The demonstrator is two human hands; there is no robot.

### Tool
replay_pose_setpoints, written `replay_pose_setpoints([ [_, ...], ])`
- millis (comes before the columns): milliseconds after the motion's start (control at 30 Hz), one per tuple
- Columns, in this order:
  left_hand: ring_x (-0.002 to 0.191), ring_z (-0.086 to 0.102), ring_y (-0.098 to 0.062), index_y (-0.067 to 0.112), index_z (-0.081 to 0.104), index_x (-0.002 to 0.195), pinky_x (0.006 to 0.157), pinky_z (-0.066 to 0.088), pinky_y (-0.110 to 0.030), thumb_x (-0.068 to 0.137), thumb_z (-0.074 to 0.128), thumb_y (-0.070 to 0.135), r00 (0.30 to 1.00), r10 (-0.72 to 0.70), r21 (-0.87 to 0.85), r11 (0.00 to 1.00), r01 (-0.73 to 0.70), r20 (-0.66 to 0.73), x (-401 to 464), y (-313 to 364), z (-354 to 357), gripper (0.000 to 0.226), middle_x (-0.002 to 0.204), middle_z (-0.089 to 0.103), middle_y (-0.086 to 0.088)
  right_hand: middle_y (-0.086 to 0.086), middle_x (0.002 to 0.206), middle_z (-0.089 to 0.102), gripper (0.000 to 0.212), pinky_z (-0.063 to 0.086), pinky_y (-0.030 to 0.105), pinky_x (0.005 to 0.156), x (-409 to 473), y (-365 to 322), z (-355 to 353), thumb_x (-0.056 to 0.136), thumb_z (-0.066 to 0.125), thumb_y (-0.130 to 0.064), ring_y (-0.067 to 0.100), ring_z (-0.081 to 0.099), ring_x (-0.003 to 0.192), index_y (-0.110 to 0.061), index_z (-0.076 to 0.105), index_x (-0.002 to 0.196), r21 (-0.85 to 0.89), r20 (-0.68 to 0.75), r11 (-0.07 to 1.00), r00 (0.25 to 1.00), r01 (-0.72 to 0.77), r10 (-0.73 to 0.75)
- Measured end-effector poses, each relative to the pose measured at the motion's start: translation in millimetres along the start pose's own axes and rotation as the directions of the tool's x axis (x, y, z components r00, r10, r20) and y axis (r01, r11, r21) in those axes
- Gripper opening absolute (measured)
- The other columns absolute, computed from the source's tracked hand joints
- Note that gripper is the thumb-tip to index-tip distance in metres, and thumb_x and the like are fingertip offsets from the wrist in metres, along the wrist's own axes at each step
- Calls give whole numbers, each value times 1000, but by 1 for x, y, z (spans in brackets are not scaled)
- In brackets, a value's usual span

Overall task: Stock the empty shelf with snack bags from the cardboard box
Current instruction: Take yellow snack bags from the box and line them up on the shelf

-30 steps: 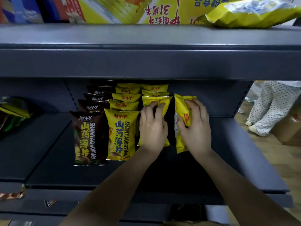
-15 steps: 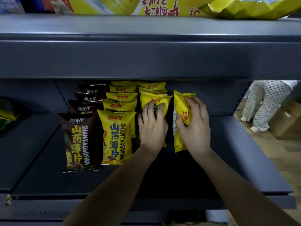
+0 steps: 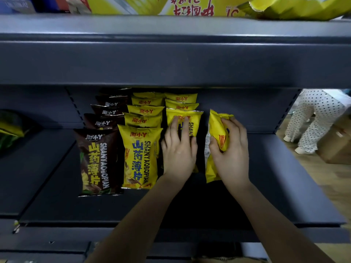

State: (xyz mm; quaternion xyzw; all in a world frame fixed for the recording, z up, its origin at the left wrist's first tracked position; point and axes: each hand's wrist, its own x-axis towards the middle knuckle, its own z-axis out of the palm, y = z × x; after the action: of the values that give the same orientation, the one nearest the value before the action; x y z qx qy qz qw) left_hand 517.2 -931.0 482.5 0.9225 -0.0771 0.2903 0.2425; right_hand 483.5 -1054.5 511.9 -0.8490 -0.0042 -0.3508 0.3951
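Note:
On the dark grey shelf (image 3: pixel 284 183) stand three rows of snack bags: a brown row (image 3: pixel 96 158) at the left and two yellow rows (image 3: pixel 139 156) beside it. My left hand (image 3: pixel 178 150) lies flat with straight fingers against the front yellow bag of the third row (image 3: pixel 192 121). To its right, my right hand (image 3: pixel 230 152) grips another yellow bag (image 3: pixel 215 130), turned edge-on and standing upright on the shelf, apart from the third row. The cardboard box is not in view.
The upper shelf's thick front edge (image 3: pixel 174 61) overhangs the rows, with large yellow packs (image 3: pixel 296 6) on top. A green and yellow bag (image 3: pixel 9 130) lies on the neighbouring shelf at left. A person in dotted trousers (image 3: pixel 319 118) stands by cardboard boxes (image 3: pixel 336 145) at right.
The view has shifted slightly. My left hand has slid a little down the front bag, showing more of its top. My right hand keeps hold of the edge-on bag in nearly the same place.

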Motion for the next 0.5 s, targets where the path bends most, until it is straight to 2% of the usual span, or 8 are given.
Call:
replay_pose_setpoints([
  [100, 134, 31, -30, 14, 31, 146, 108, 29, -44, 94, 27, 36, 999, -33, -131, 991, 31, -10, -4, -6, -15, 57, 149, 31, -13, 0, 142, 38, 51, 40, 37, 97, -5, -10, 6, 84, 58, -30, 19, 39, 131, -21, 47, 133, 40, 6, 999, 1000, -15, 15],
  [200, 138, 25, -23, 15, 29, 147, 113, 16, -31, 90, 19, 44, 992, -111, -289, 950, 121, 53, -11, -7, -29, 65, 150, 31, -8, -3, 143, 37, 51, 40, 35, 95, -11, -25, 13, 86, 60, -29, 17, 38, 132, -23, 46, 134, 65, 34, 998, 999, -15, 13],
  [267, 139, 24, -20, 14, 30, 146, 110, 10, -19, 90, 22, 43, 987, -144, -360, 919, 160, 73, -16, -8, -36, 64, 149, 33, -8, -3, 143, 37, 50, 41, 33, 90, -15, -35, 20, 86, 60, -29, 17, 38, 131, -23, 47, 134, 35, 28, 999, 1000, 2, -3],
  [400, 137, 28, -15, 13, 35, 144, 109, 14, -15, 95, 27, 35, 976, -193, -466, 857, 219, 103, -22, -9, -43, 54, 146, 38, -7, -1, 145, 36, 47, 46, 38, 83, -25, -44, 35, 90, 55, -33, 21, 39, 127, -23, 46, 135, -87, 59, 995, 997, -39, 44],
  [500, 135, 33, -14, 14, 36, 143, 107, 20, -15, 102, 32, 28, 959, -240, -511, 811, 284, 153, -24, -8, -46, 44, 144, 40, -8, 4, 148, 32, 47, 46, 44, 90, -31, -42, 50, 94, 50, -31, 28, 38, 126, -21, 41, 139, -138, 40, 990, 998, -40, 46],
])
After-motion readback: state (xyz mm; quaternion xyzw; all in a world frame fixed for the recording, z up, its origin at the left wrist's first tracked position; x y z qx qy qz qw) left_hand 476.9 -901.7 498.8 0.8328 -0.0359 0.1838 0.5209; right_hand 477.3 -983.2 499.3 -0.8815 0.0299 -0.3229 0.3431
